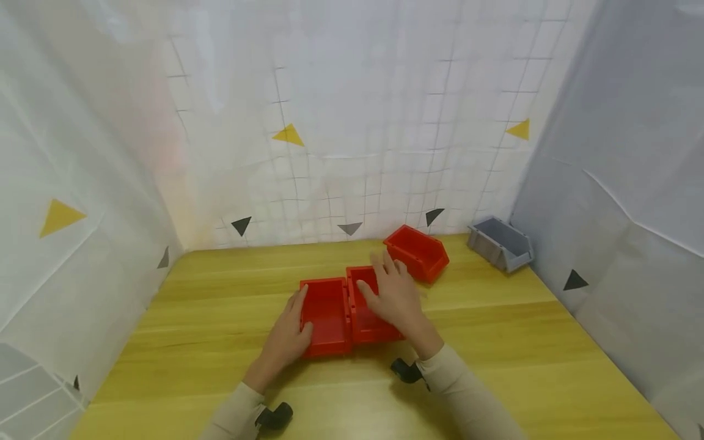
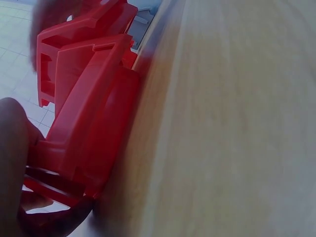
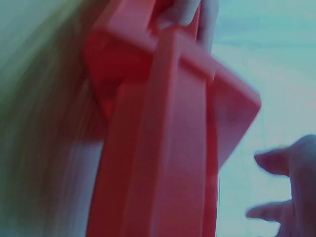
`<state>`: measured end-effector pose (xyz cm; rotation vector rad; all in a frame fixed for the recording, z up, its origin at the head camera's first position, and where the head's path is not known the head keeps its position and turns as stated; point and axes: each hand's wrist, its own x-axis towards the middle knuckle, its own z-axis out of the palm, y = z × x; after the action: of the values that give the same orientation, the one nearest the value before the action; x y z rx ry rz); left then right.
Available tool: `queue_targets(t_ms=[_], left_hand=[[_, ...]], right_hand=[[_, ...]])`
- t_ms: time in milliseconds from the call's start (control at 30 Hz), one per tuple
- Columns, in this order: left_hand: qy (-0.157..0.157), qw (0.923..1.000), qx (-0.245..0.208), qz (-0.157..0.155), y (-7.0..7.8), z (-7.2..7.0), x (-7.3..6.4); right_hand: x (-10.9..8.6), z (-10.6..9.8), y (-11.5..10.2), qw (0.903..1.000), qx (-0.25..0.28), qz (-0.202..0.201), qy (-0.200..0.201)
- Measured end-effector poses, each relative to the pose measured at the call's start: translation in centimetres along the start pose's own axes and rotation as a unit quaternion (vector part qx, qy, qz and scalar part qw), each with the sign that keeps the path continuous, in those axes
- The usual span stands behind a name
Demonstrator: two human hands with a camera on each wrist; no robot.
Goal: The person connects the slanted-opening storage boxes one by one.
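Two red plastic storage bins stand side by side on the wooden table. My left hand [image 1: 287, 333] holds the left red bin [image 1: 328, 350] by its left wall, with the thumb near the rim and fingers along the outer side; the left wrist view shows fingers [image 2: 59, 219] beneath the bin's edge. Over the right red bin [image 1: 378, 334] hovers my right hand [image 1: 397, 296], fingers spread and holding nothing. In the right wrist view its fingertips [image 3: 274, 162] stand apart from the red wall. Part of the right bin is hidden under this hand.
A third red bin [image 1: 434, 269] lies angled behind the right hand. Farther right, a grey bin [image 1: 497, 247] sits near the table's back corner. White sheeting [image 1: 352, 122] with yellow and dark triangles encloses the table's back and sides.
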<state>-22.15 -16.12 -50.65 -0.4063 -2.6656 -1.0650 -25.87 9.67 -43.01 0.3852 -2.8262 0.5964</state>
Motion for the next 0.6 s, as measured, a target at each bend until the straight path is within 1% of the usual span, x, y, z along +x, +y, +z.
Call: queue_targets(t_ms=[67, 167, 233, 400, 600], left_hand=[[0.0, 1.0, 0.002, 0.002, -0.3, 0.1, 0.1], [-0.004, 1.0, -0.001, 0.004, -0.5, 0.1, 0.1], [0.001, 1.0, -0.003, 0.009, -0.6, 0.1, 0.0], [0.012, 0.9998, -0.001, 0.014, -0.5, 0.1, 0.0], [0.006, 1.0, -0.002, 0.008, -0.2, 0.1, -0.1]], right_hand=[[0.2, 0.3, -0.6, 0.9998, 0.002, -0.01, -0.017], [0.6, 0.9, -1.1, 0.9989, -0.015, 0.005, -0.045], [0.6, 1.1, -1.3, 0.998, -0.029, 0.013, -0.054], [0.8, 1.0, -1.7, 0.9974, -0.038, 0.019, -0.058], [0.7, 1.5, -1.7, 0.9961, -0.043, 0.032, -0.07]])
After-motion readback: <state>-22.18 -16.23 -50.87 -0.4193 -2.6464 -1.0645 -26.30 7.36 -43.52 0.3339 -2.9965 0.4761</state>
